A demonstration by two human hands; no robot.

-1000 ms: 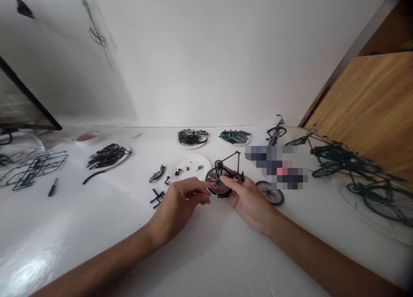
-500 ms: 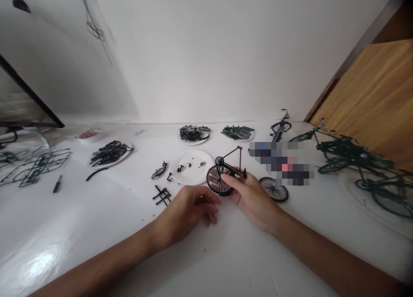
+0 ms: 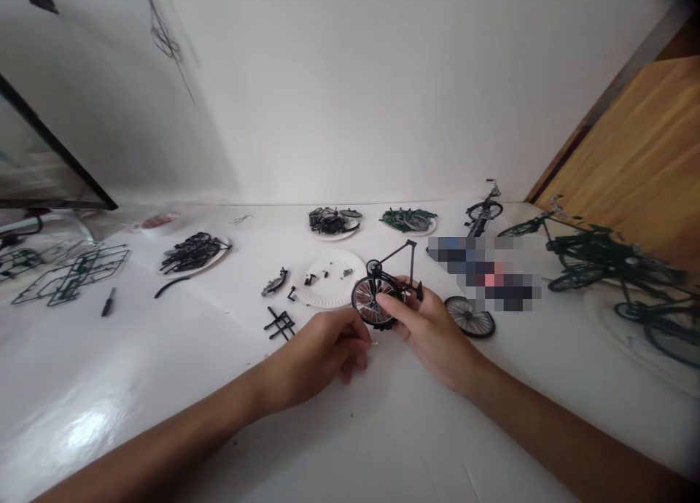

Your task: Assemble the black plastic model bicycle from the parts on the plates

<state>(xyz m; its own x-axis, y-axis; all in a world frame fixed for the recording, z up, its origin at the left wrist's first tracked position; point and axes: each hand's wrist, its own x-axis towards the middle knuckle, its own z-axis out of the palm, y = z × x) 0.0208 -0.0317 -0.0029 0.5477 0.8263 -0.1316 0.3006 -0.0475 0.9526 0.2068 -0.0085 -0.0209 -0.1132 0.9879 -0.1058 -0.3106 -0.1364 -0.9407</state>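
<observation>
My right hand (image 3: 432, 332) is closed around a partly built black model bicycle (image 3: 389, 270), its thumb pressing on the spoked wheel with a reddish hand-side gap behind the spokes. The bare frame tubes point up and away. My left hand (image 3: 339, 346) is just left of and below the wheel, its thumb and fingers curled together. A tiny pale sliver (image 3: 374, 343) shows at its fingertips, too small to name. A loose spoked wheel (image 3: 470, 317) lies right of my right hand. Beyond my left hand lie a black sprue piece (image 3: 280, 324) and a curved dark part (image 3: 275, 282).
A paper plate (image 3: 317, 299) holds several small parts. Farther back are plates of black parts (image 3: 333, 221) and green parts (image 3: 407, 220). Assembled green bicycles (image 3: 596, 251) stand at right. A screwdriver (image 3: 109, 303) and green sprues (image 3: 76, 273) lie left. A pixelated patch covers something mid-right.
The view has shifted slightly, moving the table items a little right and up. My left fingers have drawn together beside the wheel, with a pale sliver at their tips. My right hand keeps its hold.
</observation>
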